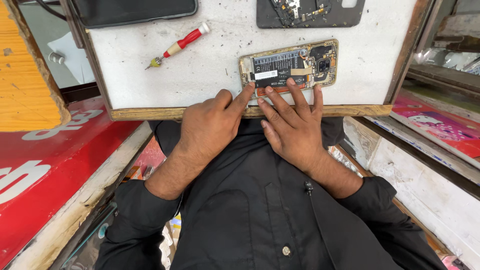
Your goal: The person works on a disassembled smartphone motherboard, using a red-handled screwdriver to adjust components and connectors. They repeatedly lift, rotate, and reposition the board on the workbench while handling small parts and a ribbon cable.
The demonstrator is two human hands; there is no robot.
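Note:
An opened phone (310,62) with its back cover off lies on the white work board (210,65), showing a black battery and a gold-edged frame. My left hand (212,122) rests at the board's near edge, its index finger touching the phone's lower left corner. My right hand (292,122) lies beside it with the fingers spread, and the fingertips press on the phone's lower edge and battery. Neither hand grips anything.
A red and cream screwdriver (179,45) lies on the board to the left. A dark phone back cover (345,15) lies at the top edge, a black device (135,10) at top left. A wooden block (25,75) and a red surface (55,165) are at left.

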